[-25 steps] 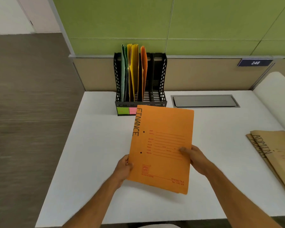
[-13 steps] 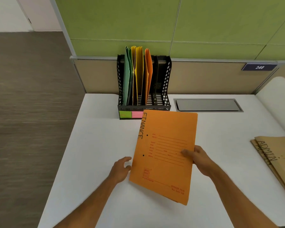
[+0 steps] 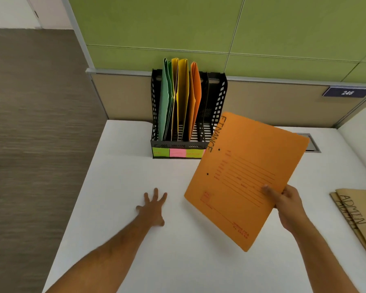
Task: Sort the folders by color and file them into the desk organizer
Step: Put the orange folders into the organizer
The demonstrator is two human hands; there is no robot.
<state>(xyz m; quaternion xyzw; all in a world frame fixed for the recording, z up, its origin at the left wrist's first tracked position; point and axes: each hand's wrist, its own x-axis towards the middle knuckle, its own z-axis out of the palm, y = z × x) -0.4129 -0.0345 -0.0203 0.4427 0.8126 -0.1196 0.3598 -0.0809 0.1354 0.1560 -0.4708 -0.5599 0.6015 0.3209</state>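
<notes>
Orange folder (image 3: 245, 176); black perforated organizer (image 3: 219, 102); white desk (image 3: 118, 170).

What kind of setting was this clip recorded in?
Most likely an office cubicle: a white desk against a green partition panel, a numbered blue plate reading 248, and a black mesh desk organizer holding coloured folders.

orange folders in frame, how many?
2: one FINANCE folder held in the right hand; one standing in the desk organizer, right of the yellow ones. More may be hidden behind.
</notes>
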